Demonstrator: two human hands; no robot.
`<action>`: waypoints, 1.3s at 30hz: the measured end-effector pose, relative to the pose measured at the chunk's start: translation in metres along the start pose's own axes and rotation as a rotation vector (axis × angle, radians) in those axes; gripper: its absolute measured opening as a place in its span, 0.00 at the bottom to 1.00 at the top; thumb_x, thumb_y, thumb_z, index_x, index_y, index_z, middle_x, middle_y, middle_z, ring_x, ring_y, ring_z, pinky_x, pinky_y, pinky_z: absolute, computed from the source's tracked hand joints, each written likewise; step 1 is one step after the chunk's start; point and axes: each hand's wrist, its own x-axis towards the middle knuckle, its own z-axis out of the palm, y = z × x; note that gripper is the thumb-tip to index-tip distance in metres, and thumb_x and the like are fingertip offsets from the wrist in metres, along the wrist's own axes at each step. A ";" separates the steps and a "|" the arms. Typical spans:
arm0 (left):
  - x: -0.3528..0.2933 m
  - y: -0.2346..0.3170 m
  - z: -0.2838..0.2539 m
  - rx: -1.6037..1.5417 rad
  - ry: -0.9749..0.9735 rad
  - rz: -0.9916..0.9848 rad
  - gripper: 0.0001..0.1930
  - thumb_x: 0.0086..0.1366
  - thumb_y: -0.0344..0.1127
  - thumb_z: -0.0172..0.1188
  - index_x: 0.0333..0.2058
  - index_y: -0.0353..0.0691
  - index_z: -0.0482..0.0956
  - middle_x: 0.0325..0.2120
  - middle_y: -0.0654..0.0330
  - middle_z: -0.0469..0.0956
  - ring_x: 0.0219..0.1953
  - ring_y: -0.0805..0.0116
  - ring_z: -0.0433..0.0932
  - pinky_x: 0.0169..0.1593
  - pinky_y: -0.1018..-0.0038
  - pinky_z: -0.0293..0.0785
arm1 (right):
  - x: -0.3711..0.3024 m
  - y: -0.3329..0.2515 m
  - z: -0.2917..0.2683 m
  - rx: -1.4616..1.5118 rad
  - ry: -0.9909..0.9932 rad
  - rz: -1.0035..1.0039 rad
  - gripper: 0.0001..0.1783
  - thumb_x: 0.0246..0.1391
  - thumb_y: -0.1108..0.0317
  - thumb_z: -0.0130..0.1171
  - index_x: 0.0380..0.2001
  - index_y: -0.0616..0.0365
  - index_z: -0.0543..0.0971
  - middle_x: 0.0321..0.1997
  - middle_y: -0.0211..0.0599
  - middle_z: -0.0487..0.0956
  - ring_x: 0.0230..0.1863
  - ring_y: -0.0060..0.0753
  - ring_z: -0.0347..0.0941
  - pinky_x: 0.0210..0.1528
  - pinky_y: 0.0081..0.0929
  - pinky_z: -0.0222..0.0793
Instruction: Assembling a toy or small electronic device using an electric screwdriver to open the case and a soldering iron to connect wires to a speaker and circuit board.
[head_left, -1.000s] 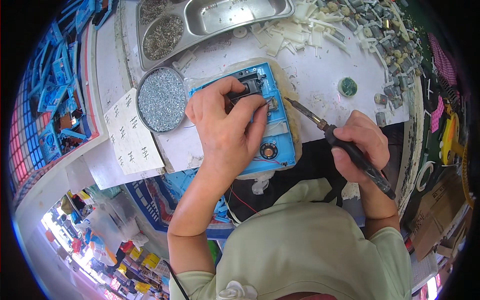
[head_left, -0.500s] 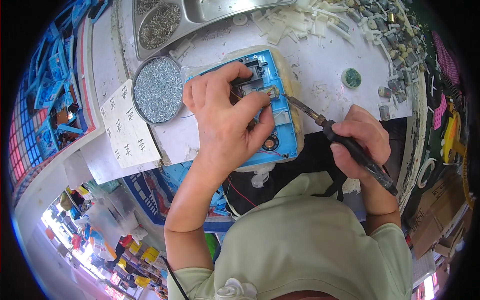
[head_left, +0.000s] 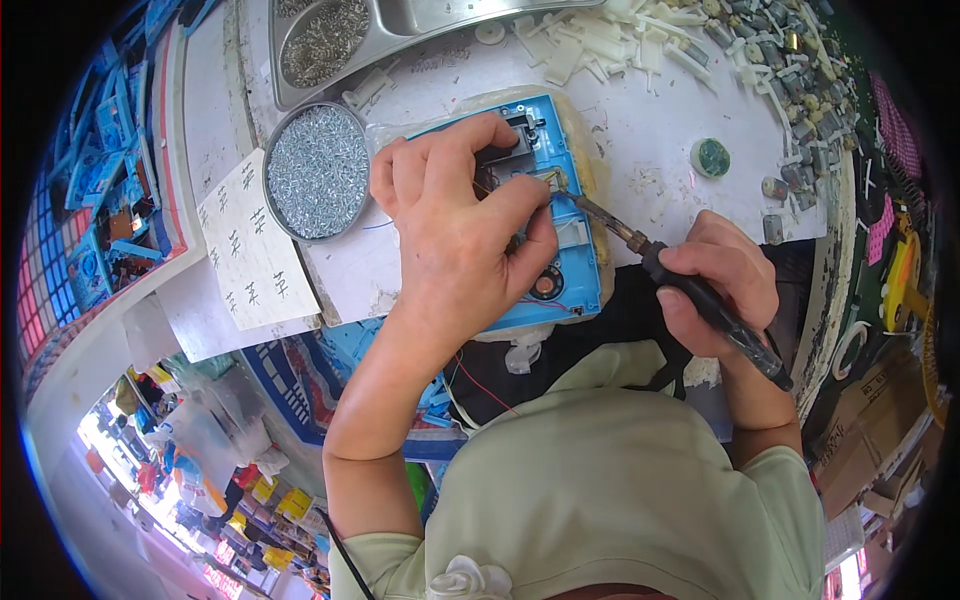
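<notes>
A blue plastic housing point(head_left: 575, 282) lies open on a pale pad point(head_left: 590, 165), with a dark compartment, wires and a round black part inside. My left hand point(head_left: 455, 225) rests over its left side, fingers curled into it and the thumb pressed beside a small metal part. Between those fingers a thin wire may be held, but the hand hides it. My right hand point(head_left: 725, 285) is closed around the black handle of a soldering iron point(head_left: 700, 300). The iron's tip touches or nearly touches the inside of the housing, close to my left thumb.
A round tin of small screws point(head_left: 318, 172) stands left of the housing, beside a paper with handwriting point(head_left: 255, 255). Behind are a metal tray point(head_left: 425, 15) with springs and white plastic parts point(head_left: 590, 45). Small motors point(head_left: 790, 110) and a green round container point(head_left: 710, 157) lie right.
The soldering iron's tip has moved slightly left, further in over the housing's edge toward my left thumb. My left hand stays on the housing. The whole view has shifted slightly.
</notes>
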 end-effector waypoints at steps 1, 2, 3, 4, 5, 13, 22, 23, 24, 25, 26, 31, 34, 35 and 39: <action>0.000 0.000 0.000 0.000 0.001 -0.002 0.09 0.45 0.34 0.71 0.29 0.48 0.85 0.49 0.58 0.75 0.46 0.58 0.68 0.52 0.63 0.59 | 0.000 0.000 0.001 0.001 0.000 0.000 0.15 0.47 0.74 0.69 0.40 0.65 0.81 0.21 0.35 0.72 0.18 0.34 0.64 0.21 0.29 0.57; 0.000 0.000 0.000 0.000 0.001 -0.003 0.09 0.45 0.34 0.71 0.29 0.48 0.85 0.49 0.58 0.75 0.46 0.58 0.68 0.52 0.63 0.59 | 0.000 0.000 0.001 0.005 0.000 0.000 0.15 0.47 0.74 0.69 0.40 0.65 0.81 0.21 0.35 0.72 0.18 0.34 0.64 0.21 0.29 0.57; -0.001 0.000 0.001 -0.011 0.014 -0.015 0.08 0.45 0.34 0.71 0.28 0.49 0.85 0.48 0.60 0.75 0.47 0.58 0.69 0.53 0.60 0.58 | 0.000 0.001 0.001 0.009 0.000 0.000 0.15 0.47 0.74 0.69 0.40 0.65 0.81 0.21 0.35 0.73 0.18 0.34 0.64 0.21 0.29 0.57; -0.001 0.000 0.003 -0.024 0.026 -0.025 0.08 0.45 0.34 0.70 0.27 0.50 0.84 0.48 0.61 0.75 0.47 0.58 0.69 0.54 0.58 0.57 | 0.000 0.002 0.001 0.011 0.001 0.001 0.15 0.47 0.74 0.69 0.40 0.65 0.81 0.21 0.35 0.73 0.18 0.34 0.64 0.21 0.29 0.57; -0.002 0.000 0.004 -0.036 0.038 -0.036 0.08 0.44 0.34 0.70 0.27 0.50 0.84 0.48 0.63 0.76 0.48 0.58 0.69 0.55 0.55 0.56 | -0.001 0.002 0.000 0.014 0.001 -0.003 0.15 0.47 0.74 0.69 0.40 0.65 0.81 0.21 0.35 0.73 0.18 0.34 0.64 0.21 0.29 0.57; 0.000 0.001 0.001 0.012 0.005 -0.008 0.08 0.46 0.34 0.70 0.29 0.49 0.85 0.49 0.58 0.75 0.46 0.57 0.69 0.52 0.62 0.59 | -0.002 0.003 -0.004 0.030 0.025 -0.035 0.14 0.47 0.75 0.68 0.39 0.67 0.81 0.20 0.35 0.72 0.18 0.33 0.63 0.22 0.28 0.56; 0.001 0.003 -0.001 0.020 -0.002 -0.013 0.08 0.47 0.34 0.70 0.28 0.48 0.85 0.48 0.58 0.75 0.46 0.58 0.69 0.53 0.62 0.59 | -0.002 0.002 -0.009 0.028 0.029 -0.032 0.14 0.47 0.75 0.67 0.39 0.67 0.81 0.19 0.33 0.71 0.18 0.32 0.62 0.21 0.29 0.54; 0.001 0.003 -0.001 0.022 0.000 -0.013 0.07 0.47 0.34 0.70 0.28 0.48 0.85 0.48 0.58 0.75 0.45 0.58 0.69 0.53 0.62 0.59 | -0.002 0.002 -0.010 0.027 0.026 -0.031 0.14 0.47 0.75 0.67 0.39 0.67 0.81 0.19 0.33 0.71 0.18 0.32 0.62 0.21 0.29 0.55; 0.001 0.003 -0.001 0.023 -0.002 -0.014 0.07 0.47 0.34 0.70 0.28 0.48 0.85 0.48 0.58 0.75 0.45 0.58 0.69 0.53 0.62 0.59 | -0.001 0.002 -0.011 0.026 0.024 -0.030 0.14 0.47 0.75 0.67 0.39 0.67 0.81 0.19 0.33 0.71 0.18 0.32 0.62 0.21 0.29 0.55; 0.001 0.004 -0.002 0.024 -0.006 -0.015 0.07 0.47 0.34 0.70 0.28 0.48 0.85 0.48 0.58 0.75 0.45 0.58 0.69 0.53 0.62 0.59 | -0.002 0.001 -0.011 0.026 0.022 -0.028 0.14 0.46 0.75 0.67 0.39 0.66 0.81 0.19 0.33 0.71 0.18 0.32 0.62 0.21 0.29 0.55; 0.001 0.004 -0.002 0.026 -0.009 -0.017 0.07 0.47 0.34 0.70 0.28 0.48 0.85 0.48 0.58 0.75 0.45 0.58 0.69 0.53 0.62 0.59 | -0.002 0.001 -0.011 0.025 0.027 -0.027 0.14 0.46 0.75 0.68 0.39 0.66 0.81 0.19 0.33 0.71 0.18 0.32 0.62 0.21 0.29 0.55; 0.003 0.004 -0.002 0.033 -0.010 -0.013 0.07 0.47 0.35 0.70 0.28 0.48 0.84 0.48 0.58 0.75 0.45 0.58 0.69 0.53 0.61 0.59 | -0.003 0.001 -0.013 0.022 0.038 -0.024 0.14 0.46 0.75 0.68 0.39 0.66 0.81 0.19 0.33 0.71 0.18 0.32 0.63 0.21 0.28 0.55; 0.002 0.004 -0.001 0.036 -0.006 -0.007 0.08 0.47 0.36 0.70 0.29 0.49 0.84 0.48 0.58 0.74 0.44 0.58 0.69 0.53 0.62 0.58 | -0.004 0.001 -0.014 0.031 0.042 -0.032 0.14 0.46 0.75 0.68 0.39 0.66 0.81 0.19 0.33 0.70 0.18 0.32 0.63 0.21 0.28 0.55; 0.002 0.004 -0.001 0.039 -0.005 -0.005 0.08 0.48 0.37 0.70 0.29 0.49 0.85 0.48 0.58 0.74 0.44 0.58 0.69 0.53 0.62 0.58 | -0.004 0.001 -0.014 0.029 0.040 -0.030 0.14 0.46 0.75 0.68 0.39 0.66 0.81 0.19 0.33 0.71 0.18 0.32 0.63 0.21 0.28 0.55; -0.005 0.004 -0.003 -0.022 0.064 -0.040 0.17 0.45 0.37 0.73 0.37 0.48 0.83 0.48 0.61 0.74 0.47 0.56 0.70 0.55 0.56 0.60 | -0.005 0.001 -0.014 0.026 0.026 -0.033 0.14 0.47 0.75 0.68 0.39 0.66 0.81 0.20 0.33 0.72 0.18 0.32 0.63 0.21 0.28 0.56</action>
